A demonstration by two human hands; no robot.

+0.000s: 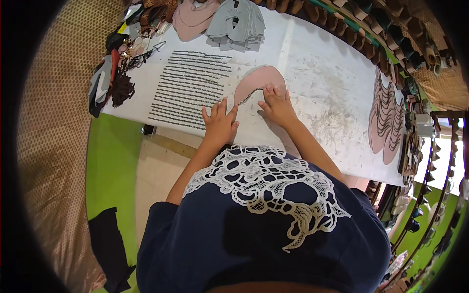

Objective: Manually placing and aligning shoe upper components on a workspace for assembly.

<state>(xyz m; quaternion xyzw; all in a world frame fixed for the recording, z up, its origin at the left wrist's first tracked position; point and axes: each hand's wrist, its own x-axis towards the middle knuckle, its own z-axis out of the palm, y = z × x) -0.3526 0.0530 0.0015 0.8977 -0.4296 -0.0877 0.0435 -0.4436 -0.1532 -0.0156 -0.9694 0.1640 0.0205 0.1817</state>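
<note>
A curved pink shoe-upper piece [256, 81] lies flat on the white-covered table, with a dark beaded chain strip [250, 96] along its inner curve. My right hand [279, 108] rests with fingers spread, its fingertips on the right end of the piece and the strip. My left hand [220, 123] is open, palm down on the table. Its index fingertip is by the left end of the strip; whether it touches cannot be told. Beside it on the left, several matching chain strips [188, 90] lie in near-parallel rows. Neither hand grips anything.
Stacked pink pieces [194, 19] and grey pieces [236, 27] sit at the far edge. Trimmed pink pieces [383, 122] overlap at the right end. Assorted scraps and trims [117, 80] crowd the left corner. Shoe lasts [342, 31] line racks behind the table [312, 73].
</note>
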